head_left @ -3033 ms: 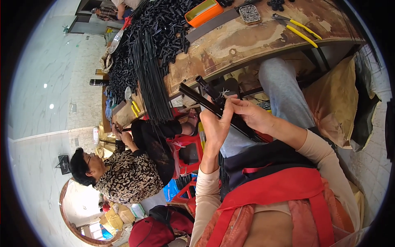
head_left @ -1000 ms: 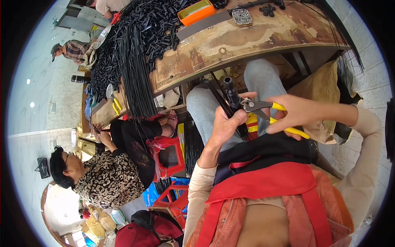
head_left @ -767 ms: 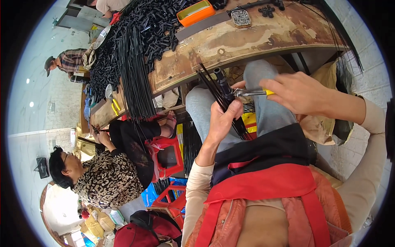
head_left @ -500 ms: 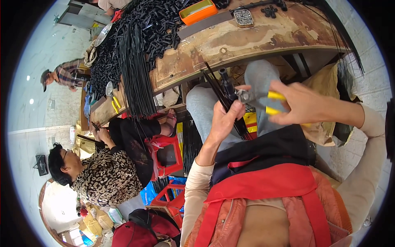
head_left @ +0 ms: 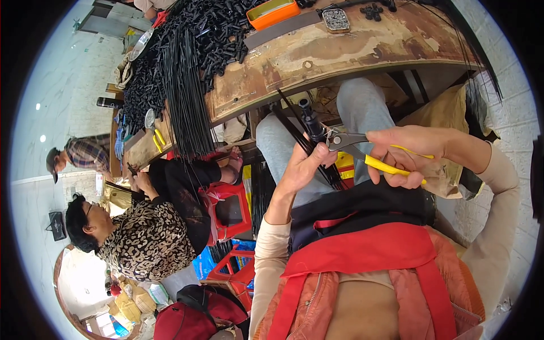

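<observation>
Now we hold a bundle of thin black rods (head_left: 309,148) over our lap, below the near edge of the worn wooden workbench (head_left: 362,48). Our left hand (head_left: 303,170) is closed around the bundle, thumb pressed on the black cap fitting (head_left: 310,116) at its upper end. Our right hand (head_left: 405,153) grips the yellow-handled pliers (head_left: 371,153), fingers wrapped round both handles, and the metal nose sits right against the rods just under the fitting.

Half a second ago the pliers were already at the bundle; three seconds ago our right hand held no tool and both hands simply steadied the rods. So we read the change as this: the tool has been picked up, brought in and lined up, and the squeeze on the fitting looks to be the step in hand. Whether the nose has actually bitten on a rod, we cannot tell.

On the workbench top, well apart from our hands, lies a heap of loose black rods and fittings (head_left: 181,68), and an orange tray (head_left: 272,12) sits near its far edge. A co-worker in a spotted top (head_left: 147,238) sits at the left end.
</observation>
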The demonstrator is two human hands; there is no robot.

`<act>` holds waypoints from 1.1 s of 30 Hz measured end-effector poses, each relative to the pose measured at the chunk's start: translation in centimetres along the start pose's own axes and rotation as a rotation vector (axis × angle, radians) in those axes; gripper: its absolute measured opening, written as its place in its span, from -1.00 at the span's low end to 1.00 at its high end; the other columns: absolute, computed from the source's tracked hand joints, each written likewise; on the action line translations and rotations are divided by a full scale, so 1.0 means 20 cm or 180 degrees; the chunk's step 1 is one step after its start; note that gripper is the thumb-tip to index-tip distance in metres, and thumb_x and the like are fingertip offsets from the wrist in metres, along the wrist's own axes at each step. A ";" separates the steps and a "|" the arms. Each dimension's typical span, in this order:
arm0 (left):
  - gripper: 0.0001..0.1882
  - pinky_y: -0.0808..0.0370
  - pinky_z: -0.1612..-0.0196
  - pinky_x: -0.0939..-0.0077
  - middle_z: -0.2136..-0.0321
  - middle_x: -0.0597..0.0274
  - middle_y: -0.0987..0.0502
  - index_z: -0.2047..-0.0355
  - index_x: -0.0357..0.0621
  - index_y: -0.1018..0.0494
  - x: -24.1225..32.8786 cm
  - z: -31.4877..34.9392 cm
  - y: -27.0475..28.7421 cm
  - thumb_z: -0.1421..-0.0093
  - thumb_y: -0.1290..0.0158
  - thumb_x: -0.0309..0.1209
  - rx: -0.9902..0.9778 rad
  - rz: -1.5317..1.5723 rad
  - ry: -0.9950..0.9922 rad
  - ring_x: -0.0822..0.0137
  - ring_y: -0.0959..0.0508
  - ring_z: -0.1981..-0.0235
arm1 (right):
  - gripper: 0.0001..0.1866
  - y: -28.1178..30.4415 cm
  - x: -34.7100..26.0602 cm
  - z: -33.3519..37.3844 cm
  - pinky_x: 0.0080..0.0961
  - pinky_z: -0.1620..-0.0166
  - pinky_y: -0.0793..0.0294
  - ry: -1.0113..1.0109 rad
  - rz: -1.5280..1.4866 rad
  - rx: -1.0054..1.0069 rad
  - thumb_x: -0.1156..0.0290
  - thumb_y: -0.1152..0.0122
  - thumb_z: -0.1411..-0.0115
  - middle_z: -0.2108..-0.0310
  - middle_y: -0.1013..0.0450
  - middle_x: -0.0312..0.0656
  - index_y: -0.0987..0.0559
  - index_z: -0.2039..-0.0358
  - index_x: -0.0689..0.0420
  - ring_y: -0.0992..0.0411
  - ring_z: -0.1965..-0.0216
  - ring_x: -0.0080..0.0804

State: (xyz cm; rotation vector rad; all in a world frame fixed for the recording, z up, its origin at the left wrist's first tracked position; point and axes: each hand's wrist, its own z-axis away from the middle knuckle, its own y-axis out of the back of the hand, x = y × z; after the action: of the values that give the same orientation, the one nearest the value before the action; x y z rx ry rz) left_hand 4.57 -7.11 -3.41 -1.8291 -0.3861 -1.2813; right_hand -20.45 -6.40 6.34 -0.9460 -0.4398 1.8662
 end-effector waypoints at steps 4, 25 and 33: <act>-0.64 -0.20 0.46 0.59 0.56 0.40 -0.23 0.24 -0.21 -0.28 0.00 0.00 0.00 -0.33 0.02 -0.12 0.0092 0.0115 -0.0016 0.52 -0.20 0.54 | -0.35 -0.03 0.11 -0.07 -0.59 0.66 -0.18 0.0870 0.1249 0.1064 -0.15 0.29 -0.37 0.69 -0.32 -0.25 -0.47 0.30 0.26 -0.22 0.75 -0.57; -0.75 -0.21 0.51 0.65 0.58 0.43 -0.23 0.14 -0.25 -0.29 0.05 -0.06 -0.05 -0.37 0.06 -0.29 0.0645 -0.0289 -0.0077 0.56 -0.22 0.59 | -0.53 -0.04 -0.01 -0.09 -0.46 0.40 -0.33 0.1294 0.3185 0.2272 0.14 -0.05 -0.30 0.51 -0.41 -0.14 -0.43 -0.14 0.11 -0.36 0.49 -0.43; -0.76 -0.22 0.52 0.62 0.59 0.40 -0.22 0.32 -0.18 -0.23 0.02 -0.05 -0.01 -0.38 0.06 -0.28 0.0611 -0.0259 -0.0093 0.54 -0.22 0.59 | -0.27 0.04 0.03 -0.12 -0.29 0.05 -0.26 0.2494 0.5602 0.3612 0.59 -0.18 -0.02 0.13 -0.32 -0.09 -0.31 -0.26 -0.05 -0.28 0.16 -0.12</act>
State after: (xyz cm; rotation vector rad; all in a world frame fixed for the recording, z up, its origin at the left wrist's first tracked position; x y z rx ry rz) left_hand 3.93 -7.76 -2.88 -1.6863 -0.5846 -1.2286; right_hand -19.18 -6.54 4.07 -1.0694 2.3349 2.1301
